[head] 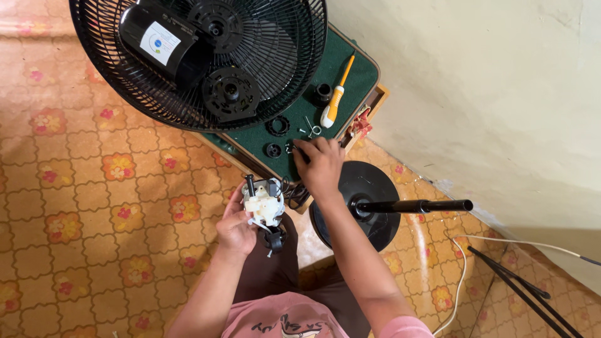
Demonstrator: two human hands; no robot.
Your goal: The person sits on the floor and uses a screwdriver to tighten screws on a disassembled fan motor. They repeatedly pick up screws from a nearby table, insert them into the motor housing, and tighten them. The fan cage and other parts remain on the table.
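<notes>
While the left hand (235, 224) curls around a white fan gearbox (263, 204), the right hand (320, 164) pinches a small metal part (290, 148) on the green tray (357, 78) beside a screwdriver (335, 95).

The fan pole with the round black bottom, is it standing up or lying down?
Lying down. The fan stand is tipped on the tiled floor, its round base on edge and its pole pointing sideways toward the wall.
</notes>
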